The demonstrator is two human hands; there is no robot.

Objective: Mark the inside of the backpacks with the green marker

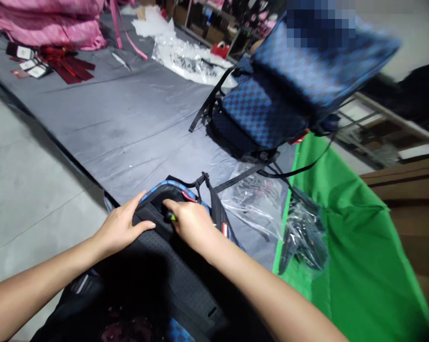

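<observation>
A black backpack (196, 270) with blue checked edging lies in front of me against the table's near edge, with its opening towards my hands. My left hand (124, 223) is closed on the left rim of that opening, thumb inside and fingers along the outer edge. Inside the opening, my right hand (193, 225) is curled round a small black and green object (172, 217). Its shape is mostly hidden by the fingers. A black strap (219, 204) stands up beside my right hand.
A blue checked backpack (264, 109) stands on the grey-covered table (104, 128), its raised flap blurred. Clear plastic bags (253, 194) lie near it. A green cloth bin (357, 228) is at the right. Pink bags (54, 26) and red tags (70, 66) are at the far left.
</observation>
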